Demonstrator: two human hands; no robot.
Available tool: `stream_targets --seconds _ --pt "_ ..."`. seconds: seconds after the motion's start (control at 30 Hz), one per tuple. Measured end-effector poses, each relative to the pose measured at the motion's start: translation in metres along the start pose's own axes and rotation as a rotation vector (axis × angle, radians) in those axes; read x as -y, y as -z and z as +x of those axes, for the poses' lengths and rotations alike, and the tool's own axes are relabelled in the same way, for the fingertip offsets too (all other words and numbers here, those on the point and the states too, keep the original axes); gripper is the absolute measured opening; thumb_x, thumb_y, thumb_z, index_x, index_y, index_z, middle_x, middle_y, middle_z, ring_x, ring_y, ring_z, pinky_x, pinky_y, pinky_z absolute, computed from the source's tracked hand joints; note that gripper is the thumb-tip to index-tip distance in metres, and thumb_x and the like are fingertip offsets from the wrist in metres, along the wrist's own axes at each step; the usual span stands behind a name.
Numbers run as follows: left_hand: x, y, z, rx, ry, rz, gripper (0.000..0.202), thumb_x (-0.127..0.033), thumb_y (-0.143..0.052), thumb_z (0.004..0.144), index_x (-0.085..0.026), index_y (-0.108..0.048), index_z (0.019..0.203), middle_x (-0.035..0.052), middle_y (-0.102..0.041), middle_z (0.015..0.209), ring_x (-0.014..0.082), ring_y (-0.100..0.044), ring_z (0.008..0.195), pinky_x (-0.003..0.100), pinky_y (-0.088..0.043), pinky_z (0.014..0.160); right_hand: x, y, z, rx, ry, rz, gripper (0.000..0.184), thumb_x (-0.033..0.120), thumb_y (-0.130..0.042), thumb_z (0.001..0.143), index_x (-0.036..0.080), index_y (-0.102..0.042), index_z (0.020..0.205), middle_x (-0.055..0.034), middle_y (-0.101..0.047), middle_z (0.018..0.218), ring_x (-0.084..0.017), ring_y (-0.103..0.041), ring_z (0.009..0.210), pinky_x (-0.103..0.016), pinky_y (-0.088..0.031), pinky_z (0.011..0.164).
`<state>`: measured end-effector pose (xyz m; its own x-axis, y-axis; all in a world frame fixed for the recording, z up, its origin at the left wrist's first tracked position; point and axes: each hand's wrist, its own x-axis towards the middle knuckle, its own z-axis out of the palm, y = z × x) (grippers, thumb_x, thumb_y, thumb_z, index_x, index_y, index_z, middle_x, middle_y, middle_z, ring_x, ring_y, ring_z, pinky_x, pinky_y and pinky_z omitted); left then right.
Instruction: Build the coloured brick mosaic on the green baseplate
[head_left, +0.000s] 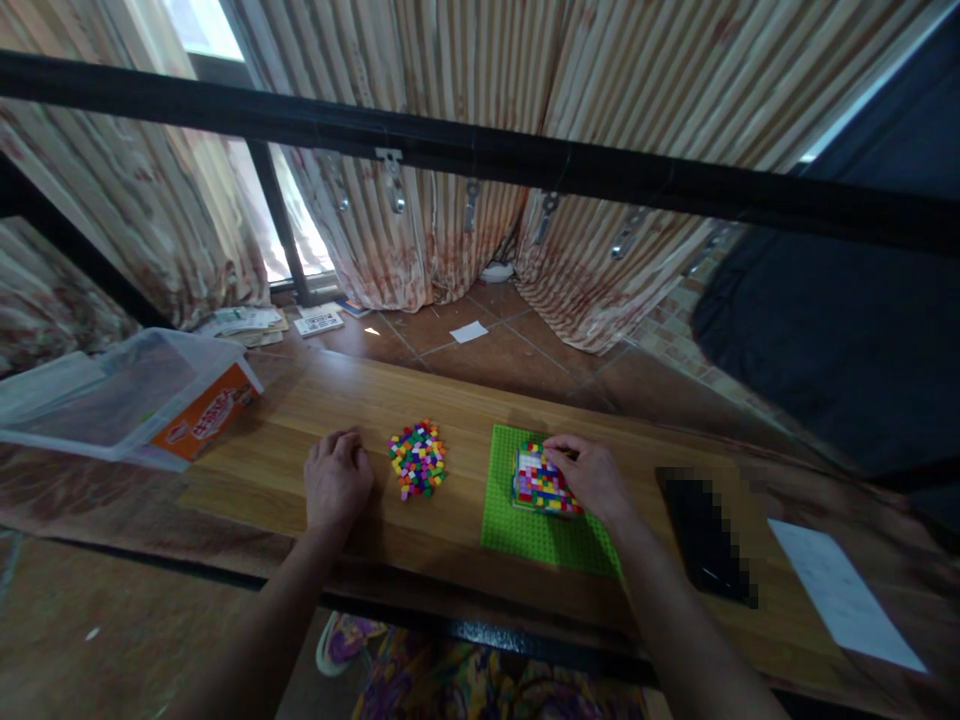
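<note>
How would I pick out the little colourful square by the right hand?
On the long wooden table, find the bright green baseplate. On its far part sits a compact square of many-coloured bricks, touched by the right hand. Unlike the loose brick pile to its left, it is tightly packed.

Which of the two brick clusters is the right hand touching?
The stacked block on the green baseplate: the right hand rests on it. The loose pile lies on the bare table, nearer the left hand.

One head cam: faces fwd/down at wooden table (285,440), close range; curtains (645,80) beyond.
</note>
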<state>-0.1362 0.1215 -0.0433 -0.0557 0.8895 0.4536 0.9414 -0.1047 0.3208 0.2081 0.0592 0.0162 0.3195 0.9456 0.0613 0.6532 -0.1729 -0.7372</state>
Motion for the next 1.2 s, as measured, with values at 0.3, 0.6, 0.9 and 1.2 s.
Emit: stream_targets --seconds 0.3,0.6,0.9,1.2 --pt "-0.002 0.001 0.000 0.010 0.022 -0.027 0.026 -0.023 -0.046 0.084 -0.016 -0.067 0.098 0.0123 -0.066 0.110 0.0284 -0.058 0.102 0.042 -0.046 0.092 0.000 0.000 0.003 0.048 0.031 -0.003 0.018 0.030 -0.058 0.074 0.021 -0.072 0.077 -0.0019 -0.073 0.076 -0.017 -0.065 0.070 -0.030 -0.049 0.070" --pt "-0.005 0.002 -0.001 0.025 0.061 -0.044 0.026 -0.022 -0.046 0.085 -0.017 -0.067 0.099 0.0121 -0.065 0.109 0.0285 -0.057 0.103 0.043 -0.045 0.091 0.001 0.006 -0.010 -0.085 0.130 -0.049 0.025 0.039 -0.058 0.080 0.022 -0.072 0.092 -0.0053 -0.073 0.098 -0.022 -0.066 0.094 -0.038 -0.048 0.089" --pt "-0.005 0.002 -0.002 0.047 0.068 -0.039 0.027 -0.023 -0.045 0.086 -0.016 -0.067 0.100 0.0126 -0.065 0.110 0.0289 -0.056 0.103 0.043 -0.044 0.091 0.051 -0.035 -0.064 -0.067 0.416 -0.009 0.022 0.033 -0.050 0.091 0.025 -0.071 0.091 -0.0052 -0.071 0.095 -0.021 -0.063 0.096 -0.037 -0.046 0.090" --pt "-0.007 0.004 -0.002 0.041 0.073 -0.059 0.026 -0.020 -0.045 0.085 -0.017 -0.067 0.100 0.0115 -0.065 0.108 0.0278 -0.056 0.103 0.042 -0.044 0.091 0.049 -0.092 -0.074 0.066 0.438 -0.050 0.019 0.021 -0.050 0.092 0.022 -0.069 0.093 -0.0050 -0.069 0.092 -0.021 -0.060 0.092 -0.035 -0.045 0.086"
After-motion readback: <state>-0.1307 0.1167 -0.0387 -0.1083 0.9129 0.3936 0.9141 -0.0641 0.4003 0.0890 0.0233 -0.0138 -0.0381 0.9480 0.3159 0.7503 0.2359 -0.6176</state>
